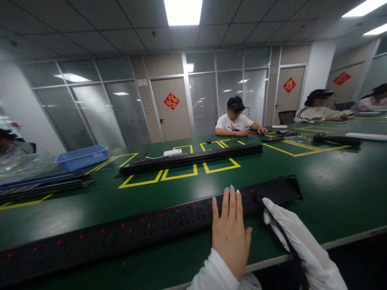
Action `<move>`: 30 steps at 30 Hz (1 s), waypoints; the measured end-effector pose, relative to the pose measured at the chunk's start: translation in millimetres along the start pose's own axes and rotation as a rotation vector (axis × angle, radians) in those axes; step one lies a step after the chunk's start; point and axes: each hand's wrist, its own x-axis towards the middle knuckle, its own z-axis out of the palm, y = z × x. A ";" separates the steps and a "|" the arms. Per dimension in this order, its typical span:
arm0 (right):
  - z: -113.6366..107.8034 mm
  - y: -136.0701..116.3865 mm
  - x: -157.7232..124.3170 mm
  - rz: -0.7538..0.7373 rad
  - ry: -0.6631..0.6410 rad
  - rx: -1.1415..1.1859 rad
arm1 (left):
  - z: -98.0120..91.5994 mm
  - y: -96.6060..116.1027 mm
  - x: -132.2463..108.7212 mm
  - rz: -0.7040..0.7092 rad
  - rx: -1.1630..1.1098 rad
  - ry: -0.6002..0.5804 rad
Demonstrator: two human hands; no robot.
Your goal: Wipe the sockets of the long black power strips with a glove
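Note:
A long black power strip (165, 220) with a row of sockets and small red lights lies across the green table. My left hand (230, 231), bare, rests flat on top of it with the fingers stretched out. To its right, my right hand (290, 223) wears a white glove and is closed around a black plug (259, 198). The plug's end meets the strip's right part; I cannot tell how deep it sits in a socket. From the plug, a black cord (292, 245) runs back along the glove towards the bottom edge.
Beyond lies a second black power strip (193, 157) with a white device (172, 152) beside it. A blue basket (82, 157) and clear plastic wrap (28, 167) are at left. Yellow tape (178, 176) marks the table (145, 201). Across it sits a person (234, 122); others sit farther off.

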 end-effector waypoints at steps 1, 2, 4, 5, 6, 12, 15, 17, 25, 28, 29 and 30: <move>0.0 0.5 0.0 -0.002 -0.002 0.001 | -0.1 0.0 0.1 -0.002 -0.003 -0.002; 0.1 1.0 0.0 -0.003 -0.003 0.002 | -0.1 0.0 0.2 -0.002 -0.006 -0.003; 0.6 2.7 0.1 -0.005 0.000 0.007 | 0.1 0.0 0.5 -0.002 -0.011 -0.003; 1.1 3.9 0.3 -0.004 0.003 0.009 | 0.2 0.1 0.6 -0.003 -0.012 -0.003; 1.5 5.5 0.7 0.002 0.004 0.011 | 0.1 0.2 0.8 -0.007 -0.012 -0.001; 2.2 19.2 5.3 0.022 0.013 0.036 | -7.4 8.5 7.3 -0.031 -0.005 0.035; 1.2 25.8 7.7 0.008 0.023 0.092 | -7.9 20.3 14.7 0.009 -0.008 0.050; 0.3 28.7 8.6 -0.004 0.009 0.153 | -3.9 28.7 18.6 0.040 -0.007 0.040; 1.4 26.1 6.9 -0.058 0.021 0.153 | 5.4 35.4 19.4 -0.012 -0.042 -0.020; 2.4 24.1 5.9 -0.091 0.027 0.133 | 4.5 33.8 20.3 -0.024 -0.043 -0.022; 2.7 22.9 5.3 -0.091 0.025 0.113 | 4.8 33.7 20.7 -0.027 -0.040 -0.023; 2.8 21.3 4.6 -0.084 0.026 0.087 | 5.2 33.6 21.1 -0.031 -0.034 -0.024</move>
